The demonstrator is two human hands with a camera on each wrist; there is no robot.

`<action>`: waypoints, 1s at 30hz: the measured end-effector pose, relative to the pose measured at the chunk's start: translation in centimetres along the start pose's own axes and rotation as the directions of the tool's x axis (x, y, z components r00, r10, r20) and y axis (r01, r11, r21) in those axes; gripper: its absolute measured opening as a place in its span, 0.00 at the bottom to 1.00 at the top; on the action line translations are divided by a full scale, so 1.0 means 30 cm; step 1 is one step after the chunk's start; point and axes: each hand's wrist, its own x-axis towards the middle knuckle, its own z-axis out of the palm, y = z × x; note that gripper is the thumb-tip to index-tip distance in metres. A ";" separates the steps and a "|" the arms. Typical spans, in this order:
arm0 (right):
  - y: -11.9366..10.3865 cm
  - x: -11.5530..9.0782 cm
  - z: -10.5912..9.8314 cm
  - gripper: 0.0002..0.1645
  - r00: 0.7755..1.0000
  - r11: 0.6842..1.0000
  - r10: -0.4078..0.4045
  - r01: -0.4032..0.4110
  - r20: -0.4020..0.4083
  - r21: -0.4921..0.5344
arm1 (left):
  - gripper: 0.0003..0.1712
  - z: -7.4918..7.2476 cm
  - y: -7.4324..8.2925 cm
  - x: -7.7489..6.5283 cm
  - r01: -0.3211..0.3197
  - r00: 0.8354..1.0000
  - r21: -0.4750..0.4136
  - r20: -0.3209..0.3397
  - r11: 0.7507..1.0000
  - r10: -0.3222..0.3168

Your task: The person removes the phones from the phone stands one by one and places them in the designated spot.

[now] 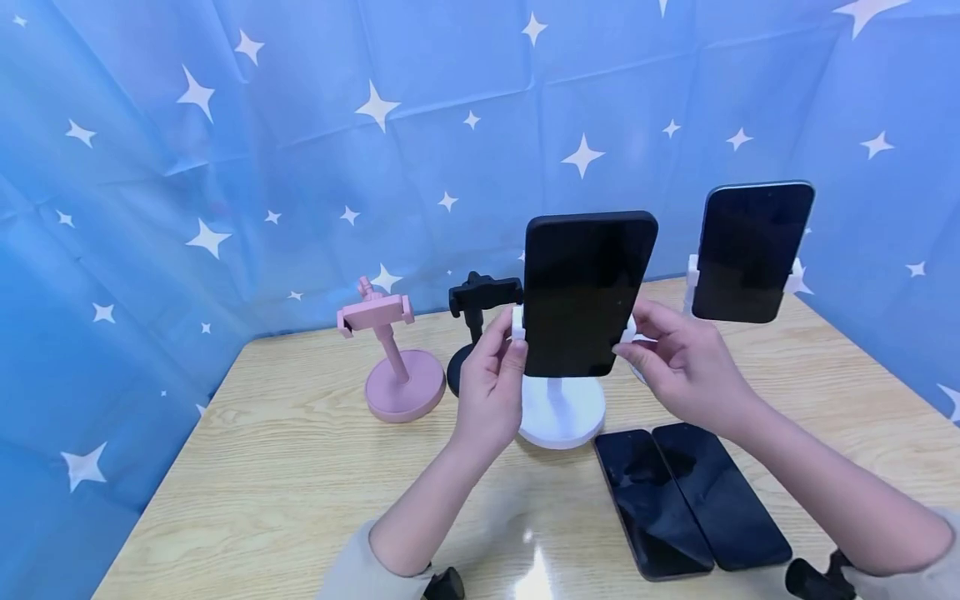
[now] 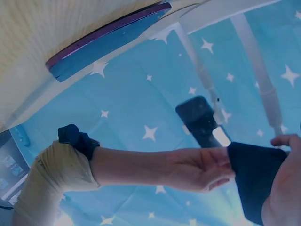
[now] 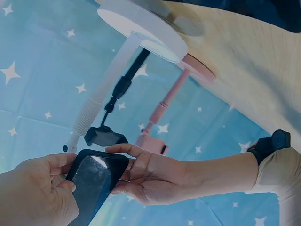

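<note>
A dark phone [image 1: 588, 292] stands upright, screen towards me, in the white clamp of a phone stand whose round white base [image 1: 562, 412] rests on the table. My left hand [image 1: 491, 383] grips the clamp's left arm [image 1: 518, 322], thumb in front near the phone's edge. On the other side my right hand [image 1: 686, 367] pinches the right clamp arm [image 1: 628, 331] between thumb and fingers. Both hands also flank the phone [image 3: 96, 183] in the right wrist view. The phone hides most of the stand's neck and the middle of its clamp.
A pink phone stand [image 1: 405, 387] and a black one [image 1: 483, 296] stand to the left, holding nothing. Behind my right hand, another white stand holds a phone [image 1: 753, 250]. Two dark phones [image 1: 652, 500] lie side by side on the wooden table [image 1: 300, 467], below my right forearm.
</note>
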 end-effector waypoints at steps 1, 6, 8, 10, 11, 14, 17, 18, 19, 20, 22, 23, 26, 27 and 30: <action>-0.005 -0.002 0.005 0.25 1.000 1.000 -0.013 0.012 0.003 0.020 | 0.21 -0.007 0.004 -0.009 -0.011 1.000 -0.009 0.000 1.000 0.011; -0.028 -0.015 0.026 0.29 0.997 0.993 -0.069 0.065 0.043 0.100 | 0.19 -0.040 0.017 -0.066 -0.037 0.999 -0.050 -0.007 0.998 0.037; -0.035 -0.020 0.033 0.31 0.994 0.988 -0.086 0.077 0.061 0.133 | 0.19 -0.050 0.020 -0.088 -0.050 0.999 -0.051 -0.013 0.997 0.049; -0.041 -0.026 0.040 0.31 0.992 0.983 -0.100 0.087 0.075 0.163 | 0.19 -0.060 0.020 -0.107 -0.078 0.997 -0.048 -0.017 0.996 0.077; -0.043 -0.030 0.044 0.31 0.991 0.980 -0.106 0.090 0.081 0.175 | 0.20 -0.064 0.019 -0.116 -0.098 0.995 -0.046 -0.016 0.994 0.098; -0.047 -0.042 0.054 0.30 0.989 0.975 -0.111 0.088 0.101 0.202 | 0.21 -0.073 0.014 -0.141 -0.132 0.991 -0.051 -0.019 0.990 0.132; -0.049 -0.055 0.061 0.30 0.988 0.976 -0.102 0.077 0.115 0.203 | 0.22 -0.076 0.008 -0.161 -0.150 0.989 -0.076 -0.021 0.986 0.149; -0.049 -0.059 0.062 0.30 0.988 0.978 -0.096 0.072 0.117 0.198 | 0.22 -0.075 0.007 -0.166 -0.154 0.988 -0.081 -0.023 0.985 0.152; -0.048 -0.063 0.063 0.30 0.989 0.979 -0.091 0.068 0.117 0.190 | 0.22 -0.074 0.005 -0.170 -0.161 0.987 -0.080 -0.025 0.984 0.160; -0.047 -0.067 0.064 0.30 0.989 0.980 -0.088 0.065 0.116 0.188 | 0.21 -0.072 0.003 -0.173 -0.171 0.985 -0.085 -0.023 0.982 0.169; -0.043 -0.075 0.064 0.30 0.990 0.981 -0.087 0.065 0.113 0.182 | 0.21 -0.066 0.000 -0.177 -0.190 0.982 -0.093 -0.020 0.977 0.189; -0.040 -0.079 0.064 0.30 0.990 0.981 -0.085 0.064 0.112 0.181 | 0.20 -0.064 -0.002 -0.179 -0.198 0.980 -0.094 -0.019 0.976 0.197; -0.033 -0.089 0.063 0.29 0.991 0.981 -0.082 0.062 0.107 0.183 | 0.20 -0.058 -0.007 -0.181 -0.221 0.975 -0.112 -0.015 0.969 0.220; -0.032 -0.091 0.063 0.29 0.991 0.981 -0.084 0.064 0.104 0.182 | 0.20 -0.058 -0.008 -0.182 -0.228 0.973 -0.118 -0.015 0.966 0.228; -0.029 -0.097 0.064 0.27 0.992 0.981 -0.087 0.069 0.094 0.181 | 0.20 -0.057 -0.009 -0.185 -0.235 0.972 -0.128 -0.014 0.964 0.235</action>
